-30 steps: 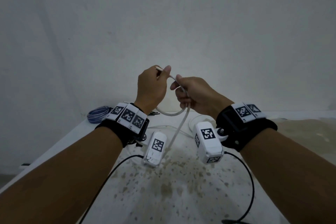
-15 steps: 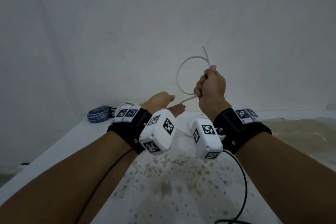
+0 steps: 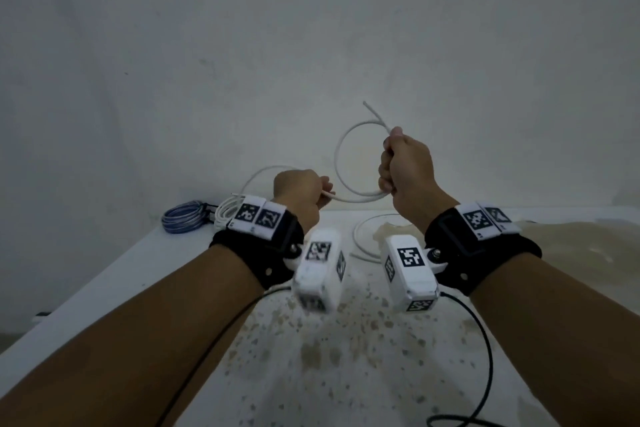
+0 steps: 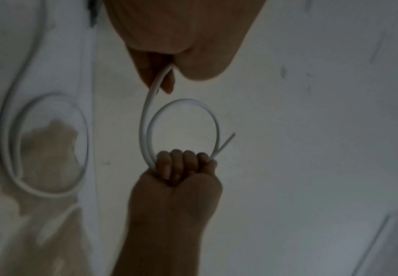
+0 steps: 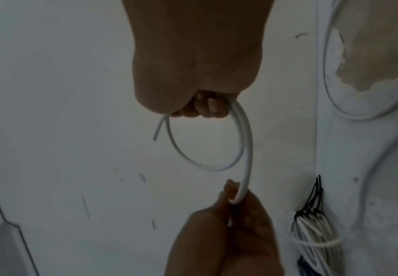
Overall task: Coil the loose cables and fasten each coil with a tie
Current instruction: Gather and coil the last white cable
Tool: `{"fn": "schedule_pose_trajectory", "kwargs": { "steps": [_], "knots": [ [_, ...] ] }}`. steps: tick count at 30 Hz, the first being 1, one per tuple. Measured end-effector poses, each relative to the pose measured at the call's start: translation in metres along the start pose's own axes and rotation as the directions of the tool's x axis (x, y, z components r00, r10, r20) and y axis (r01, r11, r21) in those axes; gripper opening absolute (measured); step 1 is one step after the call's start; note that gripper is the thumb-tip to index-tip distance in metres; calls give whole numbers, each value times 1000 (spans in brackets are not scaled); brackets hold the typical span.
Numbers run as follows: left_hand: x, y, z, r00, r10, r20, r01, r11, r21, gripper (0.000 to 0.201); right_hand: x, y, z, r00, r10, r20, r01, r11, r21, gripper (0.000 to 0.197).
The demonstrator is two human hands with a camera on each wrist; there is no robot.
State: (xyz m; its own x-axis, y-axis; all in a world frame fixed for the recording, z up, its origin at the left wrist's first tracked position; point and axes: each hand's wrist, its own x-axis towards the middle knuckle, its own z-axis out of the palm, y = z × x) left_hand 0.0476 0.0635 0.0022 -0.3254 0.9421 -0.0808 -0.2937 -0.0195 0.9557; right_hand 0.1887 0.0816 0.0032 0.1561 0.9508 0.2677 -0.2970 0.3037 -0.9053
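My right hand [image 3: 393,163] is raised above the table, fist curled round one loop of white cable [image 3: 336,163]. The cable's short free end [image 3: 375,113] sticks up past the knuckles. From the fist the cable runs left to my left hand [image 3: 320,191], which pinches it between thumb and fingers. In the left wrist view the loop [image 4: 183,101] stands above the right hand's fingers [image 4: 181,158]. The right wrist view shows the loop [image 5: 193,164] and the left hand's fingers [image 5: 233,188] on the strand. The slack cable [image 3: 360,246] curls on the table below.
A tied blue cable coil [image 3: 183,218] and a white coil [image 3: 225,213] lie at the table's far left against the wall. Black ties [image 5: 313,198] lie beside the white coil [image 5: 316,239]. The white table [image 3: 346,357] is speckled with brown stains. Black wrist-camera leads trail near its front edge.
The hands, together a second ago, have parted. The right hand rose with the loop in its fist; the left dropped to the left and now pinches the strand.
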Motion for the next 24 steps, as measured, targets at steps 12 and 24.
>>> {"fn": "schedule_pose_trajectory", "kwargs": {
  "steps": [12, 24],
  "knots": [
    [7, 24, -23, 768, 336, 545, -623, 588, 516, 28, -5, 14, 7, 987, 72, 145, -86, 992, 93, 38],
    [12, 27, -26, 843, 230, 485, -351, 920, 173, 29, -4, 20, 17, 991, 57, 122, -66, 995, 73, 39]
  ]
}}
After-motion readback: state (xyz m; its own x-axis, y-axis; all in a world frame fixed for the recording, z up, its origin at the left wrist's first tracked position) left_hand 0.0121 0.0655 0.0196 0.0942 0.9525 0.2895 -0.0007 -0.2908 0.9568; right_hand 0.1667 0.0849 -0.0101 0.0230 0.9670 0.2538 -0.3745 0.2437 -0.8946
